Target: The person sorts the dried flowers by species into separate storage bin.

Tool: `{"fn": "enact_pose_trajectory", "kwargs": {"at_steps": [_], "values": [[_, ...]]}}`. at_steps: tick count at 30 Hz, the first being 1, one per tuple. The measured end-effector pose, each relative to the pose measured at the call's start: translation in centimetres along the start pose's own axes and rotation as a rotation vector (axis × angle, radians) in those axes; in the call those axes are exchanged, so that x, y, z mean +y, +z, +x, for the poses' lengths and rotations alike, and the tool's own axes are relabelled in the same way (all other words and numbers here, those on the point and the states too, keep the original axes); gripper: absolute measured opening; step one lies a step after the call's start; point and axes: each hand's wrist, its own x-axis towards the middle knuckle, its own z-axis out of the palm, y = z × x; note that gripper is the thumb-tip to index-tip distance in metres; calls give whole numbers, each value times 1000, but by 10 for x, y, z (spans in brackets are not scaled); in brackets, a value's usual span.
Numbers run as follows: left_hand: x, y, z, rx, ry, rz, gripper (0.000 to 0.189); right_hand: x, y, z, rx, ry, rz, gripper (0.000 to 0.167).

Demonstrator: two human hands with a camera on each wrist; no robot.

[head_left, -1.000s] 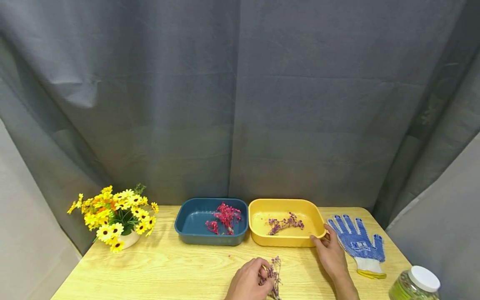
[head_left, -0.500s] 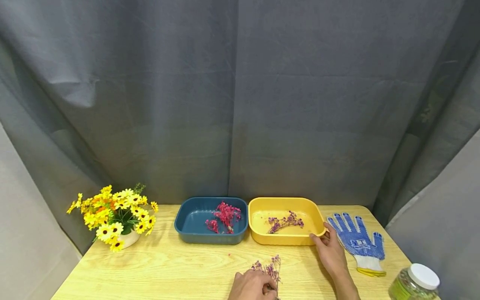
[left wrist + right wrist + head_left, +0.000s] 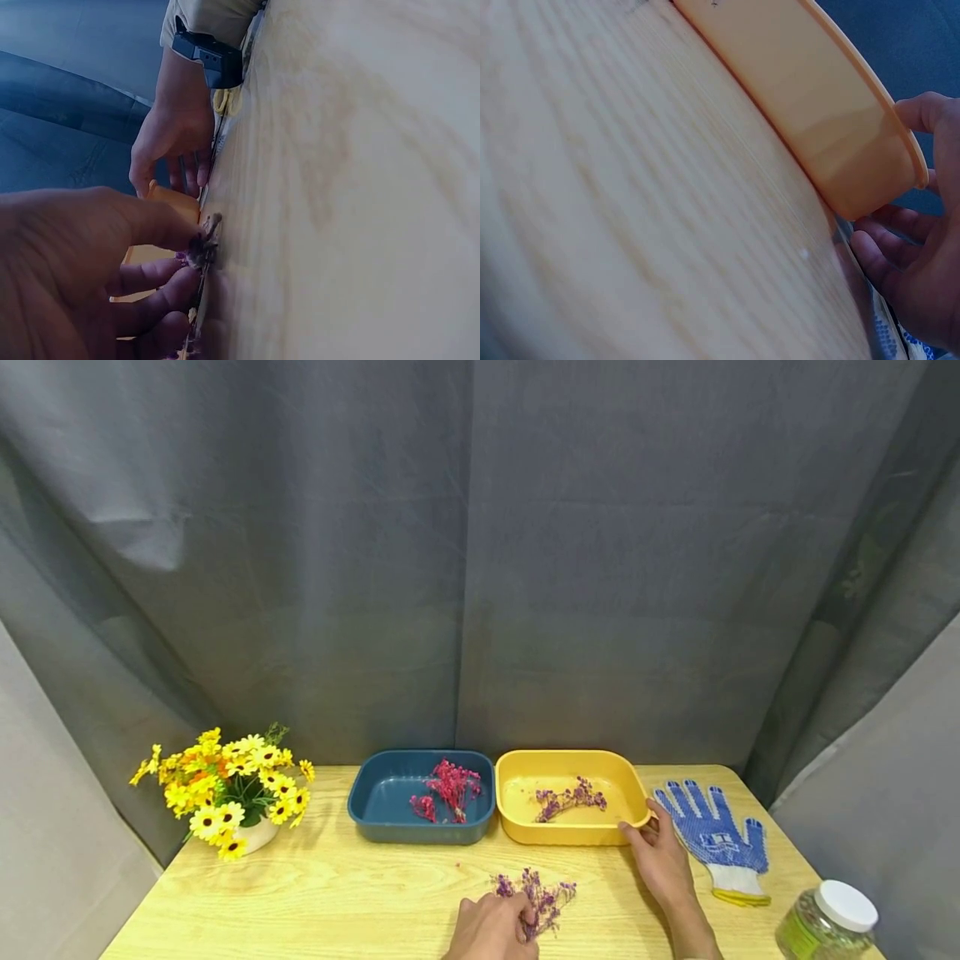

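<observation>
My left hand [image 3: 491, 928] is low over the front of the table, its thumb and fingers pinching the stems of a sprig of purple dried flowers [image 3: 546, 900]. In the left wrist view the stem ends [image 3: 206, 244] show between thumb and fingertips, close to the wood. My right hand [image 3: 662, 864] grips the near right corner of a yellow plastic bin [image 3: 562, 835], thumb over the rim and fingers around the outside. Inside that bin lies another purple dried sprig [image 3: 570, 799]. A dark blue bin [image 3: 420, 833] beside it contains pink-red dried flowers [image 3: 453, 789].
Right of the yellow bin lies a blue and white work glove [image 3: 723, 839]. A clear jar with a white lid [image 3: 846, 906] stands at the front right. Yellow artificial flowers [image 3: 232, 785] in a white pot are at the left. A grey curtain [image 3: 465, 568] hangs behind the table.
The purple sprig has come up and spread out beside my left hand, which shifted slightly and regripped the stems. My right hand has stayed on the yellow bin's corner.
</observation>
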Motion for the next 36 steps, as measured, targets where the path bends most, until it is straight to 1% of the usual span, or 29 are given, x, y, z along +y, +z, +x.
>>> {"fn": "enact_pose_trajectory", "kwargs": {"at_steps": [3,6,8,10,12,15,17,20,24,28,32,36], "values": [[1,-1,1,-16,-40,-30,16,-1,0,0,7,-2,0,87],[1,-3,0,7,-53,-11,18,-1,-1,1,7,-4,1,88],[1,-5,-1,38,-45,3,19,-2,-1,1,5,-7,6,89],[1,-6,-2,84,-20,20,20,-2,-1,1,4,-11,14,88],[0,-9,-3,129,9,12,20,-2,-1,1,7,-16,25,86],[1,-11,-3,191,36,-33,22,-2,-1,2,11,-23,34,86],[1,-13,-3,214,41,-82,24,-2,-1,2,13,-26,37,86],[3,-14,-2,234,37,-148,24,-2,-1,3,14,-25,36,84],[3,-16,1,270,54,-198,20,-1,-1,3,15,-18,31,82],[4,-20,6,298,79,-226,19,0,-1,2,16,-12,28,82],[5,-26,11,346,102,-184,19,1,0,1,5,-1,25,86],[5,-35,18,424,129,-111,18,2,1,1,-1,3,20,89]]}}
